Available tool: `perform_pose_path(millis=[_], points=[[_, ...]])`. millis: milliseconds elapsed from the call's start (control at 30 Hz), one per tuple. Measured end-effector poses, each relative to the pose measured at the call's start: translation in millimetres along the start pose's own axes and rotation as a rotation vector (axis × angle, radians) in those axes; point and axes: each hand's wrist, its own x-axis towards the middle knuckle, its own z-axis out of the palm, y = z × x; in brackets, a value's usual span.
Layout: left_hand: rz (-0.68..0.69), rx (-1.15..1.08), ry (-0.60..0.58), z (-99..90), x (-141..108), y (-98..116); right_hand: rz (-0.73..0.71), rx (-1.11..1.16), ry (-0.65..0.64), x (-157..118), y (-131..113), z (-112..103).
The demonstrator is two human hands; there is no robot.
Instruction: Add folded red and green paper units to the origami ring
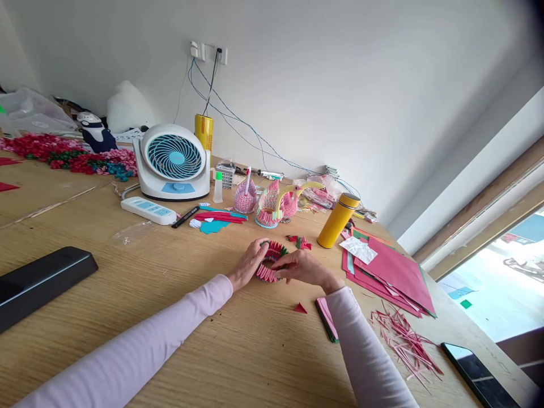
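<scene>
A ring of folded paper pieces [267, 274], red, pink and green, rests on the wooden table between my hands. My left hand [250, 262] grips its left side, fingers curled round the rim. At the ring's right side my right hand [300, 265] has thumb and fingers pinched at the edge; what lies between the fingertips is too small to tell. Just beyond the ring lie several folded red and green paper pieces [300, 242]. One red folded triangle [300, 307] is nearer me, and a stack of pink and green paper strips [326, 319] lies partly under my right forearm.
Folded-paper swans [268, 207] stand behind the ring, beside a yellow bottle [339, 221]. Red paper sheets [397, 266], thin paper scraps [403, 340] and a phone [478, 374] lie right. A fan [175, 161], power strip [148, 210] and black case [42, 283] are left.
</scene>
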Motion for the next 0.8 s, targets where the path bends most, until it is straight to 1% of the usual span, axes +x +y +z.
perform_pose_path(millis=[33, 67, 133, 167, 200, 233, 300, 333, 467, 567, 667, 767, 800], points=[[-0.011, -0.004, -0.010, -4.2, -5.1, 2.1, 0.007, 0.040, 0.036, -1.7, 1.4, -5.8], [-0.010, -0.008, -0.016, -8.1, -10.2, 3.9, 0.020, 0.052, 0.126, -3.5, 5.1, -13.1], [0.035, 0.007, -0.006, -13.5, -19.6, 6.7, 0.068, 0.008, 0.437, -6.1, 19.0, -29.7], [0.084, 0.036, -0.011, -14.6, -23.6, 7.6, 0.116, -0.061, 0.580, -5.9, 28.2, -37.4], [0.146, 0.076, -0.019, -14.4, -26.8, 8.1, 0.188, -0.176, 0.634, -4.3, 37.9, -43.8], [0.213, 0.124, -0.028, -13.2, -29.1, 8.2, 0.274, -0.311, 0.624, -0.9, 47.7, -48.5], [0.309, 0.223, -0.035, -8.3, -31.7, 7.7, 0.333, -0.392, 0.594, 10.8, 65.0, -52.3], [0.326, 0.269, -0.031, -5.5, -32.1, 7.2, 0.354, -0.427, 0.578, 18.6, 72.1, -52.1], [0.300, 0.385, -0.009, 0.5, -32.0, 5.1, 0.397, -0.527, 0.479, 51.5, 89.6, -48.0], [0.282, 0.402, 0.041, -4.6, -31.1, 2.4, 0.350, -0.558, 0.352, 63.3, 92.4, -43.9], [0.283, 0.403, 0.126, -14.2, -27.6, -2.6, 0.271, -0.568, 0.237, 55.1, 83.4, -30.2], [0.271, 0.398, 0.197, -21.0, -22.8, -7.7, 0.176, -0.558, 0.179, 30.8, 62.5, -10.4], [0.271, 0.396, 0.207, -22.0, -21.6, -8.8, 0.099, -0.524, 0.135, 21.4, 54.8, -5.9]])
